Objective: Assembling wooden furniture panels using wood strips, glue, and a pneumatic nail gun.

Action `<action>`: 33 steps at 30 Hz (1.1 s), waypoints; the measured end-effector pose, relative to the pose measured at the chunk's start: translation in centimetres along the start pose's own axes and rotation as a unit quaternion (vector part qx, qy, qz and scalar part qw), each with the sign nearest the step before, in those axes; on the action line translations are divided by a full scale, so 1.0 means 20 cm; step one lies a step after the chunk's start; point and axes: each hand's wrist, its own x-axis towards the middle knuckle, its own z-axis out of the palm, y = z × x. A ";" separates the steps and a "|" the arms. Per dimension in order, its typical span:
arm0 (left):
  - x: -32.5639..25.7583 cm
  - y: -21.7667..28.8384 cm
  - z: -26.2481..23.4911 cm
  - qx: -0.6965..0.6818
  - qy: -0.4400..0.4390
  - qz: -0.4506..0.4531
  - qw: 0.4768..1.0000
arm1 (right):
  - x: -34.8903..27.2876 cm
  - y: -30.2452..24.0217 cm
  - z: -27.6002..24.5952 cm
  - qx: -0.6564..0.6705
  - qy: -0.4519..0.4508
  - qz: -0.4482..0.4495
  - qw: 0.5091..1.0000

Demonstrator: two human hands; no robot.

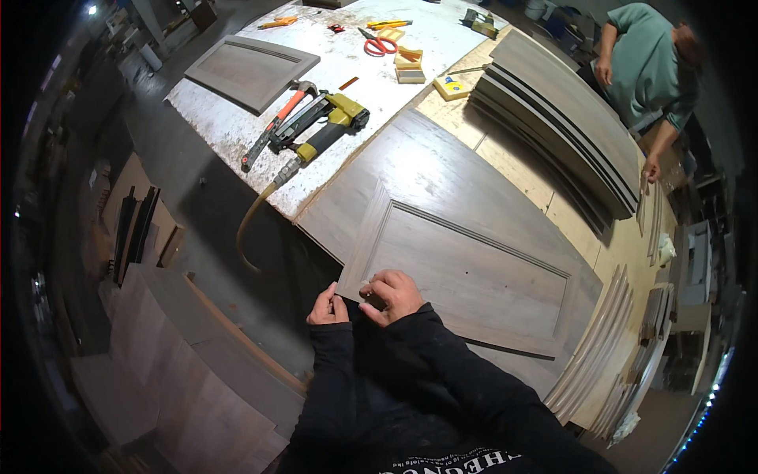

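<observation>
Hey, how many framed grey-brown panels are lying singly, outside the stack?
2. The far panel lies on the white tabletop, beyond the hammer; the near panel lies by the person's left hand and right hand. The stack may hide more.

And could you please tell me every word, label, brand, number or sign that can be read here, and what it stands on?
Black top: large white letters near the lower edge, partly cut off; I won't copy them out. The smaller white print beside them is too small to read.
Yellow box: blue mark, too small to read.
</observation>
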 end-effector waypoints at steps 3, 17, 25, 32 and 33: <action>0.03 0.02 -0.03 0.038 0.007 0.008 0.999 | 0.02 -0.04 -0.01 0.001 -0.002 0.002 1.000; 0.06 0.00 -0.05 0.092 -0.007 0.125 0.988 | 0.06 -0.04 -0.02 -0.073 -0.075 -0.004 0.994; 0.01 -0.03 -0.06 -0.172 -0.077 -0.094 0.977 | 0.08 -0.03 0.01 -0.076 -0.065 -0.015 0.995; 0.00 -0.05 -0.04 -0.069 0.009 0.000 0.998 | 0.12 -0.04 0.02 -0.097 -0.066 -0.004 0.993; 0.02 -0.04 -0.04 -0.007 0.003 0.067 0.998 | 0.12 -0.04 0.01 -0.112 -0.070 0.002 0.991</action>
